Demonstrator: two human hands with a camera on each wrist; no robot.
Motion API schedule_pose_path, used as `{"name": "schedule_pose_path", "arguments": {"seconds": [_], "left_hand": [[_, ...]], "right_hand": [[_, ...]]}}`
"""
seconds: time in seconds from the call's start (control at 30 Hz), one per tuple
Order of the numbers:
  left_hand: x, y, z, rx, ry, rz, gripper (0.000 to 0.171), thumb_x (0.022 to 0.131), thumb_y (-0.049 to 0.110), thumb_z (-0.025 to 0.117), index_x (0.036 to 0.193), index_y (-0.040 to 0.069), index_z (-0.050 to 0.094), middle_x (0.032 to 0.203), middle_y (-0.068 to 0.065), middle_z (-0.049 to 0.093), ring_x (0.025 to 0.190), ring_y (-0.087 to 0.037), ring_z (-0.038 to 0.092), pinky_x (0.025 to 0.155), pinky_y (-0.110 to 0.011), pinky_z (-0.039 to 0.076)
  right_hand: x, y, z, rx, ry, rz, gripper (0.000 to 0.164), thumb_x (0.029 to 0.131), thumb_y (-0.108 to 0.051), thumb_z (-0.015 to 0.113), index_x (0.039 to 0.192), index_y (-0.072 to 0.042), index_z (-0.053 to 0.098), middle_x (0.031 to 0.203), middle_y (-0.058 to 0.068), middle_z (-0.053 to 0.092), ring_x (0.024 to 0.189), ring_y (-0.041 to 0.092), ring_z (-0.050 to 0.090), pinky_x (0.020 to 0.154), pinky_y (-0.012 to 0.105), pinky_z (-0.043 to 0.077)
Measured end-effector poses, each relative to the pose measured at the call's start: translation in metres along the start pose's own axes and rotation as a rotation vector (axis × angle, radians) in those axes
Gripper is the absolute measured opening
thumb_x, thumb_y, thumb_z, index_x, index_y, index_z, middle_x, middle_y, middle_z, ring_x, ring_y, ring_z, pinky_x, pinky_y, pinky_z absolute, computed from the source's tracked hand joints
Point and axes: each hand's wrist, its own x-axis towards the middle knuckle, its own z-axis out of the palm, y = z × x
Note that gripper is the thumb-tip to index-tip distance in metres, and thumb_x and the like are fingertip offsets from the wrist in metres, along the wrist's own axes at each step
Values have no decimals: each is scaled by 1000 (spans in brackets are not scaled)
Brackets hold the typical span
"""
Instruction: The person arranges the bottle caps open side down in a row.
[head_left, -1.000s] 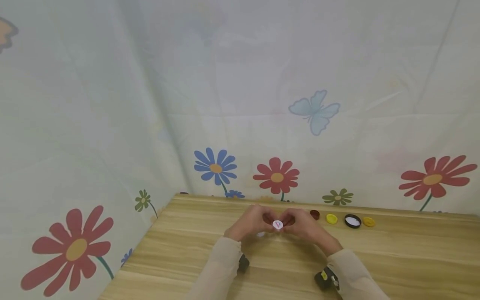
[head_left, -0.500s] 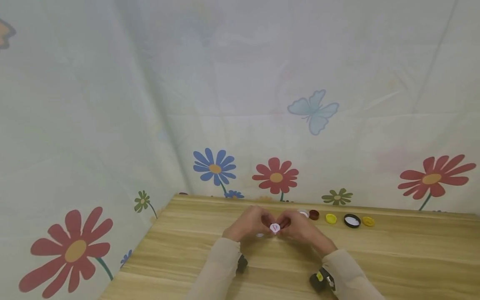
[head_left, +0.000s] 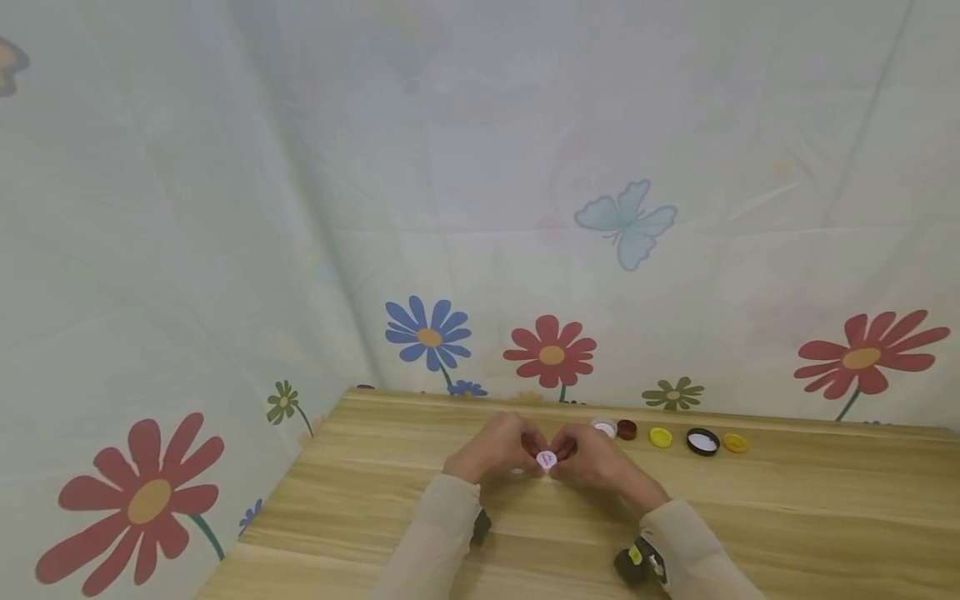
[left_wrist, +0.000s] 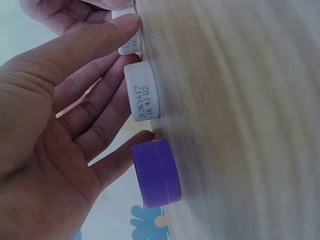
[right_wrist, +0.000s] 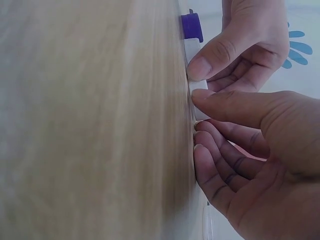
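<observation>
Both hands meet over the table around a white bottle cap [head_left: 547, 460] with pink print on its top. My left hand [head_left: 497, 447] pinches one side of it with thumb and fingers. The thumb and fingers of my right hand [head_left: 600, 457] pinch the other side. Up close in the left wrist view, a second white cap [left_wrist: 142, 91] with a printed date stands on the table by the left fingers. Beside it is a ribbed purple cap [left_wrist: 156, 174], near the little finger. That purple cap [right_wrist: 191, 26] also shows beyond the left hand in the right wrist view.
Right of the hands, a row of caps lies along the back of the wooden table [head_left: 787, 508]: a whitish one [head_left: 603, 428], a dark red one [head_left: 627, 429], a yellow one [head_left: 661, 437], a black-rimmed one [head_left: 703, 442] and an orange-yellow one [head_left: 736, 443]. A flowered curtain hangs behind.
Both hands have shifted slightly left and toward the person with the white bottle cap between them. The whitish cap behind the right hand has come into view.
</observation>
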Motion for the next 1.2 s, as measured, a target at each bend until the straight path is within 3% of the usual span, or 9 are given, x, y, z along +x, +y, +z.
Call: {"name": "schedule_pose_path", "arguments": {"seconds": [0.3, 0.7, 0.93, 1.2], "left_hand": [[-1, 2, -2, 16, -16, 9, 15, 83, -1, 89, 94, 7, 83, 81, 5, 74, 74, -9, 63, 71, -23, 55], [0, 3, -6, -24, -43, -6, 21, 84, 9, 92, 103, 9, 83, 91, 5, 77, 82, -10, 67, 82, -26, 56], [8, 3, -7, -53, 13, -36, 40, 85, 20, 92, 121, 8, 79, 107, 1, 77, 95, -10, 68, 91, -31, 57], [20, 5, -1, -25, 117, 19, 38, 89, 24, 88, 121, 8, 77, 113, -2, 76, 106, -17, 68, 94, -33, 56]], "right_hand": [[-2, -1, 1, 6, 0, -4, 19, 83, 2, 86, 93, -4, 71, 83, -1, 68, 78, 15, 61, 75, 32, 56], [-4, 1, -10, -23, 8, -40, 20, 85, 0, 85, 101, -3, 73, 90, 1, 70, 85, 16, 63, 80, 37, 57], [-2, 4, -21, -51, 81, 5, 18, 90, -5, 83, 106, -4, 75, 100, 4, 72, 94, 19, 65, 88, 43, 58], [-2, 14, -34, -33, 139, -45, 22, 95, -5, 78, 116, 0, 72, 111, 11, 72, 105, 30, 68, 93, 48, 59]]}}
